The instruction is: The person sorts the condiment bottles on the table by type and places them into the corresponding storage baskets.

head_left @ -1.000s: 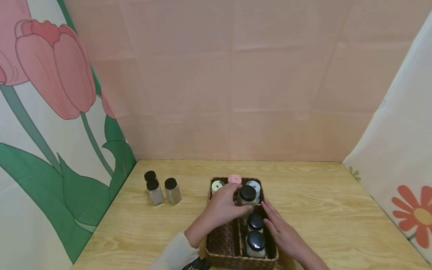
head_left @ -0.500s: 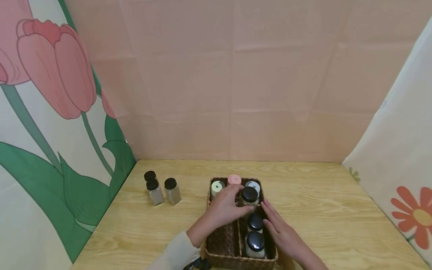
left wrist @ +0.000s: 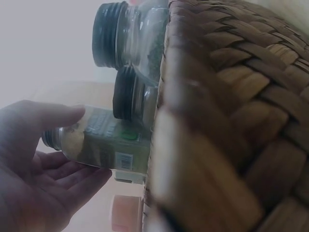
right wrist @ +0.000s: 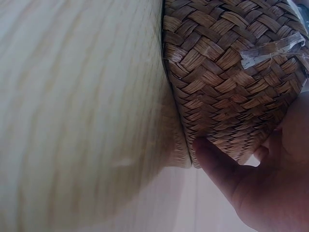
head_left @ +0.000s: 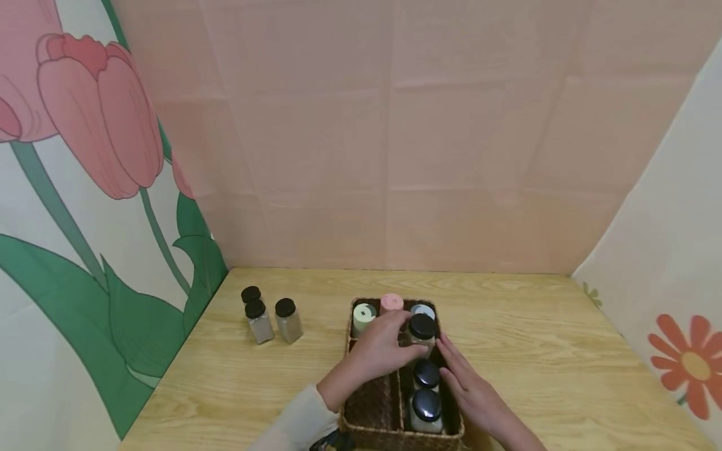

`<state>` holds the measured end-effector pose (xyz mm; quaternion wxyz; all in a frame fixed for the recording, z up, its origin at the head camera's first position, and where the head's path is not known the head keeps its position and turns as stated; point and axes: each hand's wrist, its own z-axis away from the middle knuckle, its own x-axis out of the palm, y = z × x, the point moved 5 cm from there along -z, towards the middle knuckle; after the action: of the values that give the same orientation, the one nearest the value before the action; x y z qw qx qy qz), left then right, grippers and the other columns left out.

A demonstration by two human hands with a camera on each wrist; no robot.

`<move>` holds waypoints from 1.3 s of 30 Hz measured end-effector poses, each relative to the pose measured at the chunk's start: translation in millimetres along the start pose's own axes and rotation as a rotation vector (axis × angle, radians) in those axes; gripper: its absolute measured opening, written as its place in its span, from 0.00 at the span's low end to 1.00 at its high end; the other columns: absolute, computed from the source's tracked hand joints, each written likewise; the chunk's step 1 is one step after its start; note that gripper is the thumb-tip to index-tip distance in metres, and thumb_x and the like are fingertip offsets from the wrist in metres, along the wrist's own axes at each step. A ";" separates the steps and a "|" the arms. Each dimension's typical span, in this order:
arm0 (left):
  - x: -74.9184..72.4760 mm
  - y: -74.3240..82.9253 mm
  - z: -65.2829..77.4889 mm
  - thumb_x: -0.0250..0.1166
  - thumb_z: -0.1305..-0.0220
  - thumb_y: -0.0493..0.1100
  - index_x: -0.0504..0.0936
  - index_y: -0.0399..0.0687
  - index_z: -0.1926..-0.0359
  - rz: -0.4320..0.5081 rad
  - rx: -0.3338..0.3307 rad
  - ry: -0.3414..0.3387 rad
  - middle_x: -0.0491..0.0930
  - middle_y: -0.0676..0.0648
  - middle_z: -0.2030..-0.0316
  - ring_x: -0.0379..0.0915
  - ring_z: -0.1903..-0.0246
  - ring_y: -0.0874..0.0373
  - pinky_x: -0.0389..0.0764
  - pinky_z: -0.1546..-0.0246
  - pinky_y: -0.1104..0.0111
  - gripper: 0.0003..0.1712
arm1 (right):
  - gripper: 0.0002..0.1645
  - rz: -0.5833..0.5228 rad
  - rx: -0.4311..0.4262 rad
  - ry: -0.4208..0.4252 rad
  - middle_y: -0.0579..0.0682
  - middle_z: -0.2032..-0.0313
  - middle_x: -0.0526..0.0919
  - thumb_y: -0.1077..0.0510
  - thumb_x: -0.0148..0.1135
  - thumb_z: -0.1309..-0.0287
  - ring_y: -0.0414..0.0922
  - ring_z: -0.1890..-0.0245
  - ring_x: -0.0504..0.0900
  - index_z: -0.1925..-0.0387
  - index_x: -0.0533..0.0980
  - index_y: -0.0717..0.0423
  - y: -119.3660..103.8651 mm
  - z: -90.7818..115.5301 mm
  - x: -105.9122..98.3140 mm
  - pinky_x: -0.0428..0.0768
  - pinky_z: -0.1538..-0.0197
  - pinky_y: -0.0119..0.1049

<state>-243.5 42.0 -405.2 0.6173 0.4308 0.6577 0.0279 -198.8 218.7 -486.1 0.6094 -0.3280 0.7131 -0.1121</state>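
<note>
My left hand [head_left: 375, 347] grips a clear jar with a black lid [head_left: 422, 327], thumb and fingers around its upper part. In the left wrist view, this jar [left wrist: 108, 140] shows a label with a barcode, its lower end behind the wicker rim. It is at the right-hand compartment of the brown woven basket [head_left: 402, 432]. Nearer in that compartment stand two more black-lidded jars [head_left: 427, 404]. My right hand [head_left: 470, 385] lies along the basket's right side, fingers straight near the rim. In the right wrist view, its thumb [right wrist: 212, 157] touches the woven wall [right wrist: 227, 92].
Three black-lidded jars [head_left: 289, 322] stand on the wooden table [head_left: 536, 338] at the back left. The basket's far section contains pale green [head_left: 363, 316], pink [head_left: 392, 302] and light blue [head_left: 423, 310] items. Cloths hang behind and at both sides.
My left hand and its jar have shifted slightly right and toward me, over the right compartment. My right hand keeps its place along the basket.
</note>
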 end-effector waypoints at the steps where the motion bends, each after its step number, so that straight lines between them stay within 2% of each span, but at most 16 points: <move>1: 1.2 -0.2 -0.4 0.62 0.45 0.65 0.71 0.52 0.39 0.001 0.005 -0.006 0.76 0.54 0.47 0.74 0.51 0.63 0.78 0.55 0.69 0.37 | 0.30 -0.007 0.001 -0.002 0.50 0.28 0.51 0.47 0.39 0.29 0.51 0.32 0.54 0.28 0.51 0.43 0.3 -0.2 0.1 0.62 0.38 0.55; 6: 9.5 -3.0 -2.4 0.61 0.43 0.65 0.71 0.54 0.40 0.018 0.034 -0.040 0.77 0.58 0.52 0.75 0.55 0.67 0.78 0.59 0.71 0.34 | 0.31 -0.023 0.015 -0.016 0.49 0.28 0.49 0.46 0.38 0.29 0.51 0.31 0.53 0.28 0.51 0.43 2.0 -0.3 1.2 0.61 0.37 0.55; 13: 17.1 -4.4 -3.5 0.62 0.44 0.63 0.71 0.54 0.41 0.033 0.053 -0.041 0.77 0.59 0.52 0.74 0.54 0.68 0.77 0.56 0.73 0.33 | 0.31 -0.027 0.032 -0.023 0.47 0.28 0.49 0.45 0.38 0.29 0.50 0.31 0.53 0.28 0.52 0.46 2.5 -0.2 1.1 0.62 0.37 0.54; 15: 19.0 -4.3 -4.0 0.63 0.44 0.62 0.72 0.55 0.42 0.035 0.063 -0.036 0.77 0.59 0.52 0.73 0.54 0.69 0.76 0.56 0.73 0.32 | 0.31 -0.031 0.035 -0.020 0.46 0.28 0.49 0.45 0.39 0.29 0.49 0.31 0.53 0.28 0.52 0.46 2.5 -0.6 0.3 0.61 0.35 0.43; 17: 21.8 -4.9 -4.9 0.64 0.44 0.62 0.72 0.58 0.43 0.035 0.076 -0.031 0.77 0.60 0.52 0.73 0.55 0.69 0.76 0.56 0.74 0.30 | 0.31 -0.040 0.036 -0.018 0.46 0.28 0.49 0.44 0.38 0.29 0.49 0.31 0.53 0.29 0.52 0.47 2.4 -0.9 -0.4 0.56 0.35 0.28; 19: 23.7 -5.1 -5.3 0.64 0.44 0.61 0.72 0.59 0.43 0.032 0.083 -0.026 0.77 0.60 0.52 0.72 0.54 0.69 0.76 0.56 0.74 0.29 | 0.31 -0.050 0.036 -0.019 0.46 0.28 0.50 0.45 0.38 0.29 0.50 0.31 0.53 0.29 0.53 0.47 2.3 -1.1 -1.0 0.48 0.38 0.16; 26: 26.4 -5.0 -5.5 0.64 0.43 0.59 0.72 0.59 0.43 0.056 0.068 -0.035 0.76 0.60 0.53 0.72 0.53 0.69 0.76 0.55 0.73 0.28 | 0.31 -0.029 0.042 -0.025 0.46 0.28 0.50 0.44 0.38 0.29 0.49 0.31 0.53 0.29 0.52 0.46 2.5 -1.2 -1.4 0.48 0.38 0.17; 28: 27.4 -5.5 -6.1 0.64 0.43 0.59 0.72 0.59 0.43 0.065 0.058 -0.044 0.77 0.60 0.53 0.73 0.53 0.69 0.76 0.55 0.72 0.28 | 0.31 -0.046 0.033 -0.021 0.47 0.28 0.50 0.45 0.38 0.29 0.50 0.31 0.52 0.29 0.52 0.47 2.6 -1.2 -1.3 0.42 0.42 0.11; 32: 29.3 -7.3 -8.5 0.64 0.43 0.59 0.73 0.58 0.45 0.076 0.047 -0.071 0.77 0.61 0.55 0.73 0.56 0.70 0.76 0.57 0.75 0.26 | 0.31 -0.055 0.017 -0.013 0.48 0.28 0.50 0.46 0.39 0.29 0.53 0.31 0.53 0.29 0.53 0.48 3.3 -1.4 -0.7 0.38 0.45 0.07; 35: 30.0 -8.7 -10.1 0.65 0.44 0.59 0.75 0.57 0.47 0.070 0.046 -0.093 0.78 0.62 0.58 0.74 0.59 0.72 0.76 0.61 0.77 0.25 | 0.31 -0.032 0.019 -0.011 0.48 0.28 0.51 0.46 0.39 0.29 0.52 0.31 0.54 0.29 0.53 0.48 3.7 -1.1 0.0 0.43 0.41 0.12; 39: 30.3 -11.1 -11.4 0.65 0.44 0.59 0.76 0.58 0.48 0.069 0.051 -0.112 0.79 0.62 0.60 0.74 0.62 0.73 0.75 0.63 0.78 0.25 | 0.31 0.009 0.034 -0.019 0.47 0.28 0.51 0.45 0.38 0.29 0.48 0.32 0.54 0.29 0.53 0.47 3.3 -0.9 0.7 0.57 0.35 0.35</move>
<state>-254.9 58.9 -432.7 0.6406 0.4696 0.6075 0.0081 -200.8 220.5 -488.3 0.6221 -0.3153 0.7068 -0.1183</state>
